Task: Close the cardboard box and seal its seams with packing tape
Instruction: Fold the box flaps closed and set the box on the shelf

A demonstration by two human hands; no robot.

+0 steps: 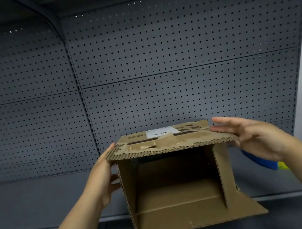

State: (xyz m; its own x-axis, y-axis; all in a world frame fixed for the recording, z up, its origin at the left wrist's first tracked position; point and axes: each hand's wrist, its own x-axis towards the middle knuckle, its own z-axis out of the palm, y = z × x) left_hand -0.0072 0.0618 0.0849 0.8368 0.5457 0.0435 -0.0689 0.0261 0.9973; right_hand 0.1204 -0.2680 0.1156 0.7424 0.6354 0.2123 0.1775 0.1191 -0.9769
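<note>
A brown cardboard box (177, 194) lies on its side on a grey shelf, its open mouth facing me. The upper flap (169, 141) sticks out toward me, torn on its surface, with a white label at its far edge. The lower flap (199, 218) lies flat on the shelf. Both side flaps are folded inward. My left hand (104, 177) rests against the box's left side with straight fingers reaching up to the upper flap's left edge. My right hand (254, 136) is flat, its fingertips touching the upper flap's right edge.
A blue and yellow object (263, 162) lies on the shelf (42, 203) behind my right hand, mostly hidden. A grey pegboard wall (160, 74) rises behind the box. The shelf's front edge runs just under the box.
</note>
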